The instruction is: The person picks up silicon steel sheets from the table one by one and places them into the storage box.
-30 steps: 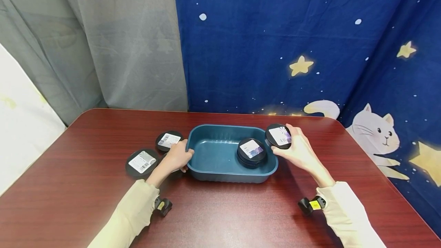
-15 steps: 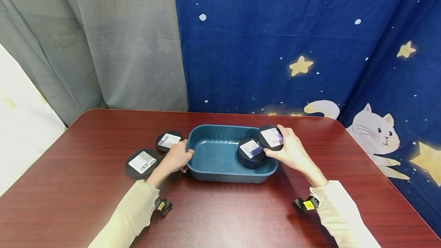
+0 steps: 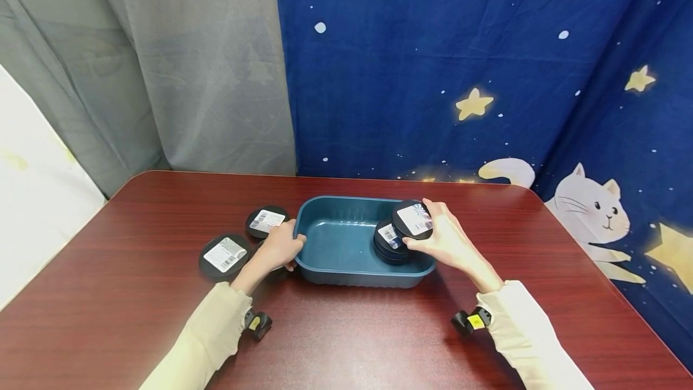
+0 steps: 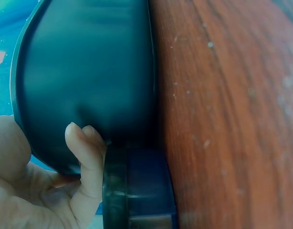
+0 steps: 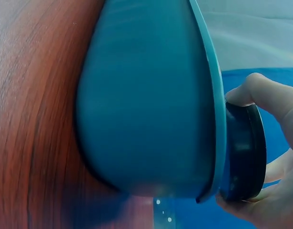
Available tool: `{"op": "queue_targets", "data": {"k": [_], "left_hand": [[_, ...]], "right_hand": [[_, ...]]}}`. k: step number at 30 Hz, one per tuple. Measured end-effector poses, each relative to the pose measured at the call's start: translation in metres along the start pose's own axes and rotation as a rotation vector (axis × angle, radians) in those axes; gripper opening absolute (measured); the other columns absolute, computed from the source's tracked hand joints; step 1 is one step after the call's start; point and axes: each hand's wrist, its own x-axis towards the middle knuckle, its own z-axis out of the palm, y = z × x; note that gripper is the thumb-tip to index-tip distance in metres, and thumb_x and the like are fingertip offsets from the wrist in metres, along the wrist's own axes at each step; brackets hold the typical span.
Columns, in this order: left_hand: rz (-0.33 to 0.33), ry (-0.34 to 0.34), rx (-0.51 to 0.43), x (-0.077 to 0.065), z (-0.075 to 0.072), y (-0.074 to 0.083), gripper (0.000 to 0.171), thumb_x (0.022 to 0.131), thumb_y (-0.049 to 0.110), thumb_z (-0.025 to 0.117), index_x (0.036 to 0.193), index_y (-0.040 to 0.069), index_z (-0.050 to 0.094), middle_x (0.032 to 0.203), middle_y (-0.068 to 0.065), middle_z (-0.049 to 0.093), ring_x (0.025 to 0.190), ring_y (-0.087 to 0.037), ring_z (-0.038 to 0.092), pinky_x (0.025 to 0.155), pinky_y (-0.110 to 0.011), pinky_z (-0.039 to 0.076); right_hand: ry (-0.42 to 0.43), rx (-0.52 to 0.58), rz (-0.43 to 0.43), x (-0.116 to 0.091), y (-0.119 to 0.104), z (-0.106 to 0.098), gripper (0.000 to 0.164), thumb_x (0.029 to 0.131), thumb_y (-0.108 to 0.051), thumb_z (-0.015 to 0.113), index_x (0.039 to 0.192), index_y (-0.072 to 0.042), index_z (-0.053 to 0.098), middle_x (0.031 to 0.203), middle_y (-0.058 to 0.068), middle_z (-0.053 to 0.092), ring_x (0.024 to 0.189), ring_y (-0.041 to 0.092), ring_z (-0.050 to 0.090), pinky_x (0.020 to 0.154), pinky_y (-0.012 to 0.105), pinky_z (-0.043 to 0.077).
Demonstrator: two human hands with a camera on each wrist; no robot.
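A teal oblong tub (image 3: 352, 278) stands mid-table in the head view. My left hand (image 3: 278, 245) grips its left end, thumb over the rim and fingers against the outer wall (image 4: 89, 86). My right hand (image 3: 446, 236) holds a round black lidded container (image 3: 414, 220) with a white label, tilted above the tub's right end. In the right wrist view this container (image 5: 244, 152) is pinched between thumb and fingers beside the rim. Beneath it, inside the tub, sits similar black container (image 3: 387, 251), partly covered; whether it is one or a stack I cannot tell.
Left of the tub lie two labelled black round containers (image 3: 224, 256), the other container (image 3: 266, 220) further back. A third container (image 4: 139, 186) stands by the tub wall, mostly hidden under my left hand in the head view. Curtains hang behind the table (image 3: 352, 342).
My right hand has moved left with the black container, from beyond the tub's right rim to above the container inside. My left hand has stayed on the tub.
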Motion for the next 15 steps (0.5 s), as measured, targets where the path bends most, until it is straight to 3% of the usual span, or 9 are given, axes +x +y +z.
{"op": "queue_targets", "data": {"k": [15], "left_hand": [[-0.014, -0.012, -0.017, 0.000, 0.000, 0.000, 0.034, 0.082, 0.004, 0.042, 0.112, -0.011, 0.047, 0.074, -0.019, 0.056, 0.034, -0.012, 0.051, 0.035, -0.024, 0.045]], "right_hand": [[-0.057, -0.032, -0.044, 0.004, -0.008, 0.016, 0.080, 0.062, -0.026, 0.076, 0.121, 0.013, 0.041, 0.105, 0.025, 0.050, 0.091, 0.034, 0.051, 0.078, 0.044, 0.045]]}}
